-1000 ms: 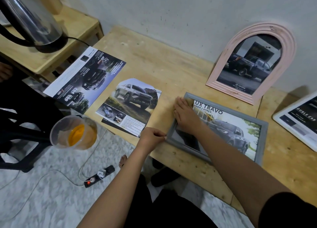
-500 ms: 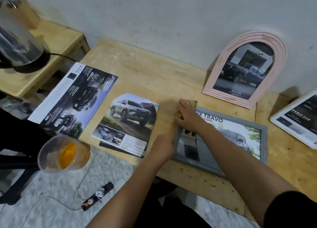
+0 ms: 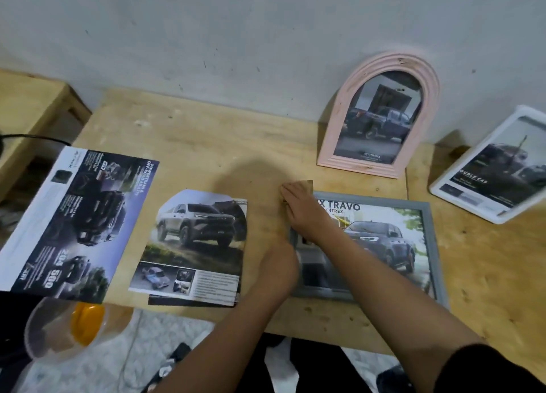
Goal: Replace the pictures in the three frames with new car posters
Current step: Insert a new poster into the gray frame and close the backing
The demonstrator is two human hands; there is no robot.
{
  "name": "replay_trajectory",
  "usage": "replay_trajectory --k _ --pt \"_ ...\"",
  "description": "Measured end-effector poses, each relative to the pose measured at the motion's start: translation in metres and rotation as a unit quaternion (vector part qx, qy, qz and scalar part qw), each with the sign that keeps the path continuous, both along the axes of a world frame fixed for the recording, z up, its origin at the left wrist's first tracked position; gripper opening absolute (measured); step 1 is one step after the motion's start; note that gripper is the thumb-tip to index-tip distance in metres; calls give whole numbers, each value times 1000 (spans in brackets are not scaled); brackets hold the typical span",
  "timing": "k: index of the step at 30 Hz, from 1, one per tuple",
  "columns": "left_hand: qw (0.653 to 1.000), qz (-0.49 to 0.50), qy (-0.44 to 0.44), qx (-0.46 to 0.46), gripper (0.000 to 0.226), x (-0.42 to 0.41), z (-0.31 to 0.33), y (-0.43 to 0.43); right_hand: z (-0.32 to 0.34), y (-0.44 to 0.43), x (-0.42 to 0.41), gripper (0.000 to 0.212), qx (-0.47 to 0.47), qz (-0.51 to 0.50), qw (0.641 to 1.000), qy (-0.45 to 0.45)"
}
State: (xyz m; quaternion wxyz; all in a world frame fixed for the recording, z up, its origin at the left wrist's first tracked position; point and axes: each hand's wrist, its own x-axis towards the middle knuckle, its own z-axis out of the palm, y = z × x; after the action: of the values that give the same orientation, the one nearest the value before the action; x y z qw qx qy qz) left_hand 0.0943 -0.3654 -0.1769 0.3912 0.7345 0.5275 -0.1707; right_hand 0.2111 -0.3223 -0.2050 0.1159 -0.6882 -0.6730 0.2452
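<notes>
Wooden table, set against a grey wall, carries all work items. One large dark poster lies flat at 9 o'clock, with a smaller trimmed poster just beside it toward centre. A grey frame lies flat at 4 o'clock, a pink arched frame leans on the wall at 1 o'clock, and a white frame leans at 3 o'clock. Each shows a car picture. Judgement: the grey frame is the unit in work. Which frames already hold new posters cannot be determined, and the two loose sheets suggest steps remain. The right hand reaches to the grey frame's 10 o'clock corner, fingers extended over a small tan piece; whether they pinch it cannot be told. The left hand sits at the frame's 9 o'clock edge, back uppermost, fingers hidden.
</notes>
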Motion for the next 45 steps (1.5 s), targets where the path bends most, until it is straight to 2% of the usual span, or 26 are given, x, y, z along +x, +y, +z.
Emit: replay_trajectory --k 6,12,16,22,26,32,38,43,45 --pt "996 84 -6 21 24 2 3 -7 6 3 36 49 17 -65 998 11" --pt "995 99 13 15 32 3 5 -1 6 -12 68 35 38 -86 995 15" --pt "993 116 9 -2 32 3 7 0 12 -23 91 33 14 -104 994 29" --pt "990 142 7 -13 30 3 8 -2 12 -48 124 47 11 -150 989 11" --pt "989 150 7 -19 30 2 6 -2 14 -71 151 45 28 -212 977 7" --pt "991 132 15 -11 29 5 6 -1 11 -98 174 50 35 -301 952 -42" --pt "996 64 59 19 23 18 11 0 6 -98 171 52 61 -317 947 -4" --pt "995 43 71 48 20 32 9 8 13 -97 173 52 29 -303 953 -10" --pt "994 12 94 61 22 36 7 11 14 -96 176 49 16 -285 958 -39"
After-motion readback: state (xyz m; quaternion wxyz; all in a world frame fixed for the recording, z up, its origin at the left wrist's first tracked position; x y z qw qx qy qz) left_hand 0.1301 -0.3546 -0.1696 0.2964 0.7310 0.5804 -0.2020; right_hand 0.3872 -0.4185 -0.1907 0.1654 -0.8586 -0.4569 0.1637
